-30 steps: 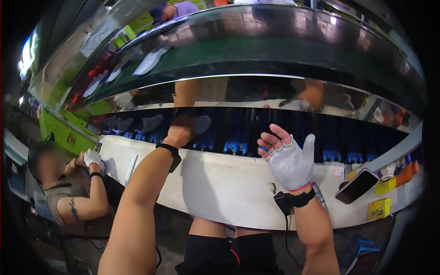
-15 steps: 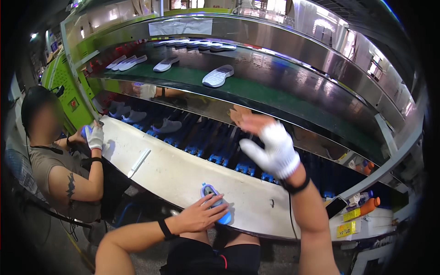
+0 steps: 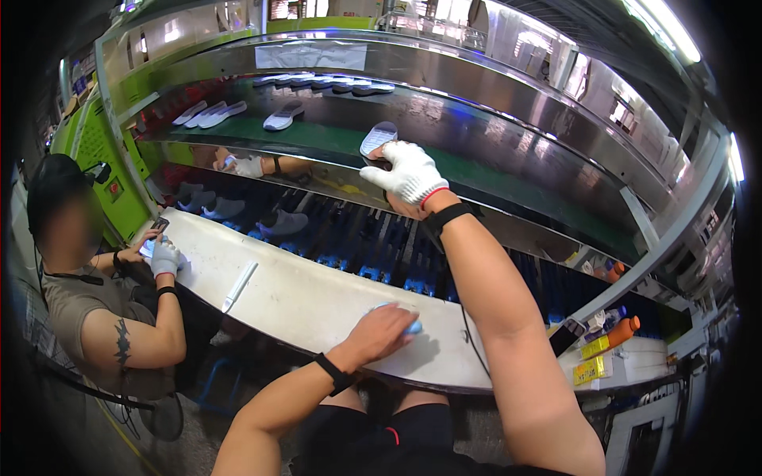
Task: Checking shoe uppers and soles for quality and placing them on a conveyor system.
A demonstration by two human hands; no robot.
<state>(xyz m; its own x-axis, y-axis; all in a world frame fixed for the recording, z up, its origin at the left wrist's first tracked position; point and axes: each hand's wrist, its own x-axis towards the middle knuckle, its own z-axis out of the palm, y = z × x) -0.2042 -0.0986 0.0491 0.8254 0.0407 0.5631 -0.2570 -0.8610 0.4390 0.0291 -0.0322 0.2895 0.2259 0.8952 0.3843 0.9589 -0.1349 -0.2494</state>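
Right hand (image 3: pixel 409 176) in white glove raised to green conveyor shelf (image 3: pixel 492 170), fingers curled on dark edge of grey shoe sole (image 3: pixel 379 140) lying there. Bare left hand (image 3: pixel 381 333) low on white surface (image 3: pixel 294 297), fingers closed over blue object (image 3: pixel 413 326). White tool (image 3: pixel 240 285) lies well left. Seated co-worker (image 3: pixel 87 301) at far left.
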